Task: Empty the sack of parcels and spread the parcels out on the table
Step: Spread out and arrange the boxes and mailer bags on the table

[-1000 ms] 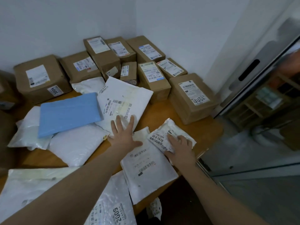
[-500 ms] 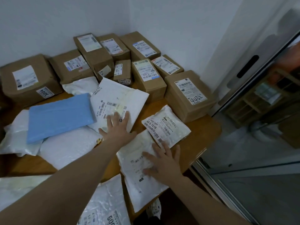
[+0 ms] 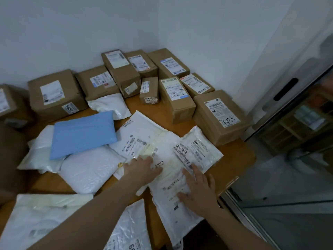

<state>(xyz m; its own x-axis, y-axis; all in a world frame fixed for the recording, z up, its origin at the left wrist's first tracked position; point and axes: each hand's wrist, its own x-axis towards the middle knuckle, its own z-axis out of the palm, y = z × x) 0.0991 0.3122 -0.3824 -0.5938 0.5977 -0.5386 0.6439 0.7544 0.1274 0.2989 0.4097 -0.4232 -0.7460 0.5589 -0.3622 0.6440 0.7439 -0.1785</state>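
Both hands are on a long white mailer (image 3: 173, 219) lying over the wooden table's (image 3: 237, 156) near right edge. My right hand (image 3: 198, 192) presses flat on it with fingers spread. My left hand (image 3: 142, 168) has its fingers tucked under the mailer's upper edge and its thumb lies on top. A small white mailer marked 60-6-7610 (image 3: 198, 150) overlaps the long one at the upper right. A large white mailer (image 3: 140, 134) lies partly under both. No sack is clearly in view.
A blue mailer (image 3: 82, 134) rests on padded white mailers (image 3: 90, 168) at the left. Several brown boxes line the back wall, one marked 4432 (image 3: 216, 116) at the right. White plastic parcels (image 3: 45, 222) lie near me. A glass door (image 3: 288, 177) stands right of the table.
My right hand left the small mailer and came down flat on the long one. The long mailer's top now overlaps the large mailer, covering my left fingers, which earlier lay spread on top.
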